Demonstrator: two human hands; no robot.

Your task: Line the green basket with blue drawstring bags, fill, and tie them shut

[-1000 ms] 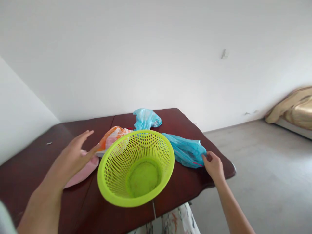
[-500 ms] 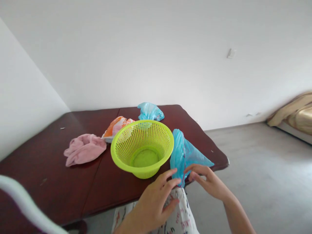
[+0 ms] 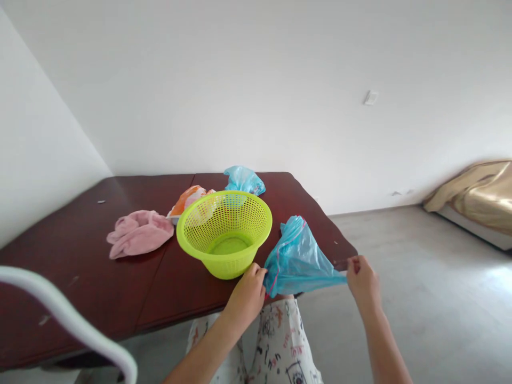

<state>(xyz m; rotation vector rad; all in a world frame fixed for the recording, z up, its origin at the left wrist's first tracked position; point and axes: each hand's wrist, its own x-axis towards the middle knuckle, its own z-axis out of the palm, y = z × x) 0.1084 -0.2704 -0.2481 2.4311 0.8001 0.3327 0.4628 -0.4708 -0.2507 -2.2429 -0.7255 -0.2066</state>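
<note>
A blue plastic bag (image 3: 298, 258) with a pink drawstring edge is stretched between my two hands at the table's near right corner. My left hand (image 3: 250, 290) is closed on the bag's left edge, by the pink strip. Out past the table edge, my right hand (image 3: 362, 280) pinches the bag's right end, drawn into a narrow tail. Just left of the bag stands a lime-green perforated plastic basket (image 3: 226, 266); nothing shows inside it.
On the dark red wooden table (image 3: 180, 314) lie a pink cloth (image 3: 140, 233), an orange and white plastic bag (image 3: 188, 197) and another blue plastic bag (image 3: 245, 180) behind the basket. A white curved bar (image 3: 68, 314) crosses the lower left. My patterned trousers (image 3: 276, 341) show below.
Both hands have closed on the blue bag. My right hand has moved right, pulling its end out sideways, and my left hand has shifted to its left edge. The view has shifted slightly.
</note>
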